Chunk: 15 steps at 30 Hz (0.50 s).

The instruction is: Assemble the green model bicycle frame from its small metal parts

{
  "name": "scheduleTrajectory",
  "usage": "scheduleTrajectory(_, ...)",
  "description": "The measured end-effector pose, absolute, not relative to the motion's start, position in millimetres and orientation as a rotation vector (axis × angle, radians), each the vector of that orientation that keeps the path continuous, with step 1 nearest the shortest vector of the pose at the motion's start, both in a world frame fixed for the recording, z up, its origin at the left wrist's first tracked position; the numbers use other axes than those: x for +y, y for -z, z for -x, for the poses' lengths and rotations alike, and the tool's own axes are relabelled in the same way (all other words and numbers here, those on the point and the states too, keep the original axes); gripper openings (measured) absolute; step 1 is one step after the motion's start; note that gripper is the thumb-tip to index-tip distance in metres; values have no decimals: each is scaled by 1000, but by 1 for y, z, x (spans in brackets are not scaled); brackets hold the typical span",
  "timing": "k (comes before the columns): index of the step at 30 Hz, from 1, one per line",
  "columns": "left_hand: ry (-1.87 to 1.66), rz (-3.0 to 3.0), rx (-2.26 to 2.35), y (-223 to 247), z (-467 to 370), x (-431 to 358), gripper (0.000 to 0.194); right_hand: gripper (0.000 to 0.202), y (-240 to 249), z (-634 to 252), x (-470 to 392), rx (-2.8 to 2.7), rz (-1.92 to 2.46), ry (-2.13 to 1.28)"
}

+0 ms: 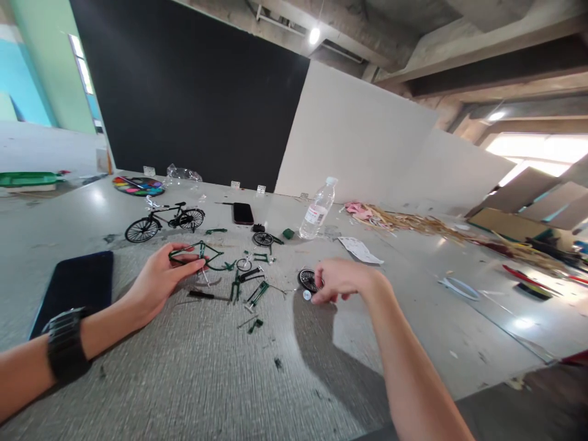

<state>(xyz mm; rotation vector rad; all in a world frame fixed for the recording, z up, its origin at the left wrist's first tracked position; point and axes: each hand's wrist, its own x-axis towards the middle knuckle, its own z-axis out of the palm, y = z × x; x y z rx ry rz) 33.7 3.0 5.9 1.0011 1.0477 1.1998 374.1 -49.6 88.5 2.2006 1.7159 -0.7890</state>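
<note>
I'm getting a fairly bright feed, with daylight pouring in through the window (542, 147) at far right and washing out to white. A ceiling lamp (315, 35) is glaring near the top middle, and a second lamp (497, 116) is shining at upper right. The table (184, 392) is throwing back hot spots on both sides, while the right hand (337, 278) and its forearm are casting a broad, soft-edged shadow (331, 349). The black panel (193, 92) is swallowing light. My wide view is stretching toward the edges and tilting the room; the clutter (509, 242) at far right is smearing, and the small green parts (258, 294) are looking soft
</note>
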Motion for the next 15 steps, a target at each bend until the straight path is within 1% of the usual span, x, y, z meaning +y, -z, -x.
scheduleTrajectory(1,-1201,-1006,1052,-7,-34,3,47,21,-88,-375,-51,1632,-2231,852)
scheduleTrajectory(4,-1200,-1023,1063,-8,-35,2,48,19,-83,-373,-49,1560,-2244,801)
scheduleTrajectory(6,-1198,-1029,1058,-8,-35,2,48,17,-79,-371,-45,1648,-2204,792)
scheduleTrajectory(10,-1189,-1051,1051,-8,-34,2,49,9,-74,-364,-42,1949,-2098,993)
scheduleTrajectory(12,-1190,-1061,1060,-9,-35,1,48,9,-72,-357,-43,2066,-2042,1076)
scheduleTrajectory(15,-1196,-1070,1087,-10,-35,1,49,10,-70,-346,-44,2174,-1968,1093)
